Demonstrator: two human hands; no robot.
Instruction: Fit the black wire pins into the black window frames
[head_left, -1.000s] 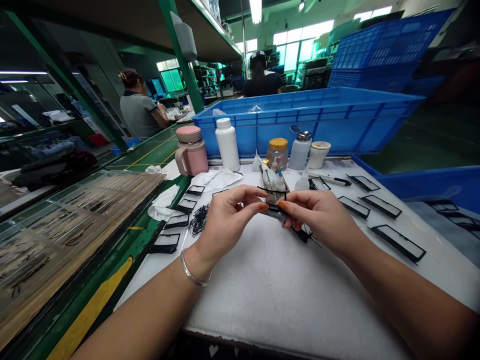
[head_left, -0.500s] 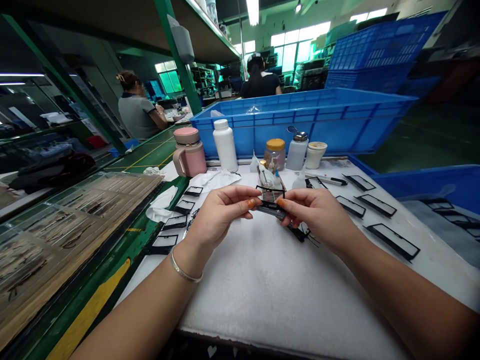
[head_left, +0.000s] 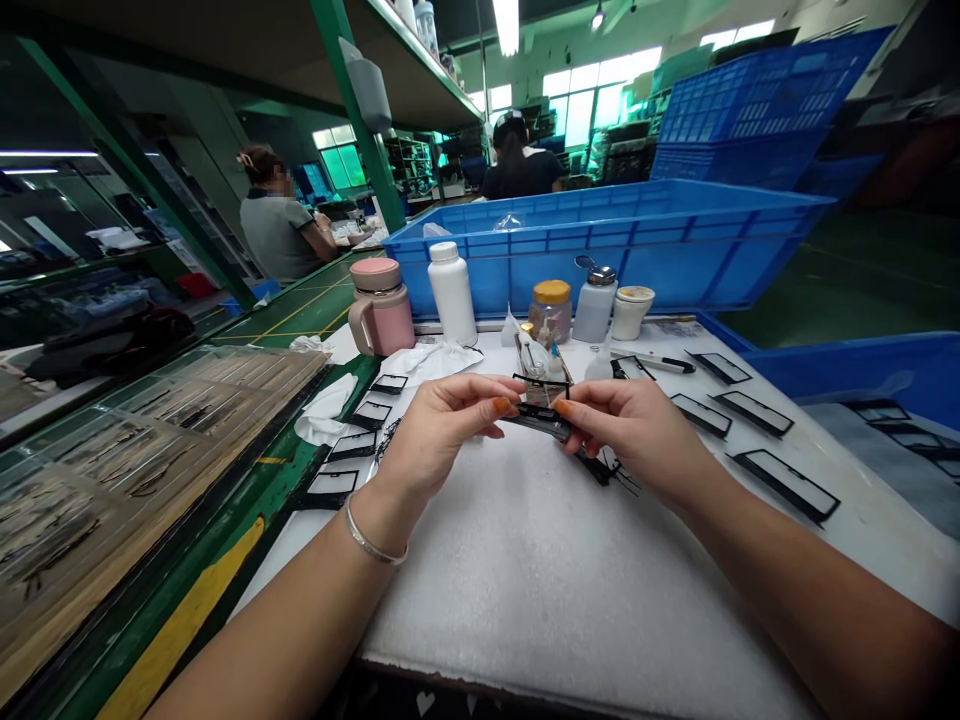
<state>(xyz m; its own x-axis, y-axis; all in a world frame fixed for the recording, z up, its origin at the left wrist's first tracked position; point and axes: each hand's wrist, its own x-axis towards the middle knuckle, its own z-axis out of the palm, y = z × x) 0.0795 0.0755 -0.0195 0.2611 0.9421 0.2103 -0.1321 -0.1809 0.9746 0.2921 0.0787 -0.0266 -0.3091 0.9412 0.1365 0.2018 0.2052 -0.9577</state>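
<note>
The left hand (head_left: 442, 438) and right hand (head_left: 630, 432) held a thin black frame (head_left: 537, 422) up between them, just above a white foam sheet (head_left: 540, 590). The fingers (head_left: 501, 405) of each hand were pressed together on it, pinching it from either side. The step in hand appeared to be close handling of this one frame, and its slim shape seemed to call for an even, steady pinch from both sides. Beyond the fingers stood a small tray (head_left: 541, 362) of little bottles. To their left lay more black frames (head_left: 351, 446) and a tangle of black strips (head_left: 387, 440), and to their right further black frames (head_left: 786, 484), all on the counter (head_left: 885, 520).
</note>
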